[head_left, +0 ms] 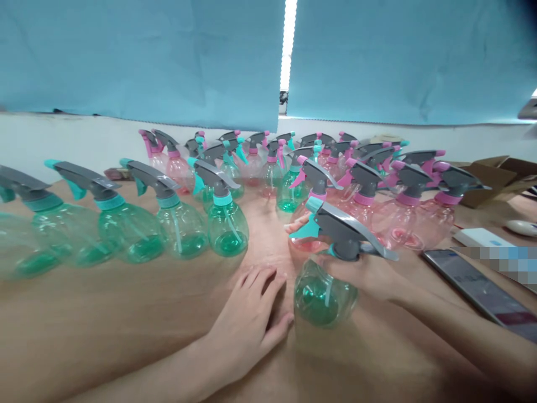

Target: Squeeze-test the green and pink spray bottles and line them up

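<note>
A green spray bottle (321, 296) with a grey head and turquoise trigger is in my right hand (367, 274), tilted at the front of the table. My right fingers wrap round its neck from behind; some fingertips show beyond the trigger, the rest are hidden. My left hand (255, 310) lies palm down on the table to the left of this bottle, fingers stretched, holding nothing. A row of green spray bottles (229, 229) stands upright to the left. Pink spray bottles (396, 224) stand upright on the right, just beyond my right hand.
More pink and green spray bottles (254, 162) stand mixed at the back. On the right lie a phone (474, 285), a white box (482, 238), a white mouse (520, 228) and an opened cardboard box (499, 179). Blue blinds (142, 61) hang behind the wooden table (126, 330).
</note>
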A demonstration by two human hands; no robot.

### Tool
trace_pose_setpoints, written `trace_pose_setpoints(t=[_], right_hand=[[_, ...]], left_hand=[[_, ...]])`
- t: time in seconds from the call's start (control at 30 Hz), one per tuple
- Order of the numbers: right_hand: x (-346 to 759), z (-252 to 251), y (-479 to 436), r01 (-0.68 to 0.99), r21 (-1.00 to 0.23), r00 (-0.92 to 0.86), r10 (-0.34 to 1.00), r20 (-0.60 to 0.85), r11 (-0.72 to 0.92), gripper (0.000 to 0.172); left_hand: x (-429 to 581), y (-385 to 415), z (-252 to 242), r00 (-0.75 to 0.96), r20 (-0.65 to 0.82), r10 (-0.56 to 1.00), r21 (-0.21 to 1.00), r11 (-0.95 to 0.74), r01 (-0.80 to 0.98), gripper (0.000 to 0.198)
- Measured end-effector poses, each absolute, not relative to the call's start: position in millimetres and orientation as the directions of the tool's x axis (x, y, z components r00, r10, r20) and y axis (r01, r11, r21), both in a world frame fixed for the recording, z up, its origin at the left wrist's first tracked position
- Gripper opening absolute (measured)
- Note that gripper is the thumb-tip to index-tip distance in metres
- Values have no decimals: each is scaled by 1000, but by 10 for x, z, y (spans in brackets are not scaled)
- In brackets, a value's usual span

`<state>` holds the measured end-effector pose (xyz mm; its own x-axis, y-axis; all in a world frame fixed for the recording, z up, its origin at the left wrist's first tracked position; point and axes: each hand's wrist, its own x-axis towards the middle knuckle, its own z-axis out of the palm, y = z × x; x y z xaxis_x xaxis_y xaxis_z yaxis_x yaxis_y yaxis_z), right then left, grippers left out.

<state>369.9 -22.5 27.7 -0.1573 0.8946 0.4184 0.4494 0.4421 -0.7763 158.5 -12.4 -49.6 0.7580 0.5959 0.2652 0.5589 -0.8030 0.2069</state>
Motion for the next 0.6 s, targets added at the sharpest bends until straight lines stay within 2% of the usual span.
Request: trace_pose_setpoints(t=[0.13,0.27,0.33,0.47,0.53,0.6], right_hand=[[3677,242,-217,340,-869,-142,933,330,359,36],[3682,182,-216,393,-866,-82,950,301,309,23],[3684,170,-219,435,-852,-38,952,305,291,21],[3693,193,-222,479,-809,-74,934,350,341,19],[3708,197,-212,475,-785,-133,915,382,397,12],[3724,187,-199,441,-778,-210,894,395,448,14]], left_hand=[[1597,-132,-440,767,240,595,216,-803,556,42],[1600,-144,-423,769,229,596,222,-802,555,42],[1603,-143,-419,768,218,603,221,-797,563,43],[1606,-133,-413,768,205,607,223,-793,567,44],[1605,-130,-412,770,203,605,224,-794,565,45],[1602,-131,-411,770,207,604,226,-795,563,44]])
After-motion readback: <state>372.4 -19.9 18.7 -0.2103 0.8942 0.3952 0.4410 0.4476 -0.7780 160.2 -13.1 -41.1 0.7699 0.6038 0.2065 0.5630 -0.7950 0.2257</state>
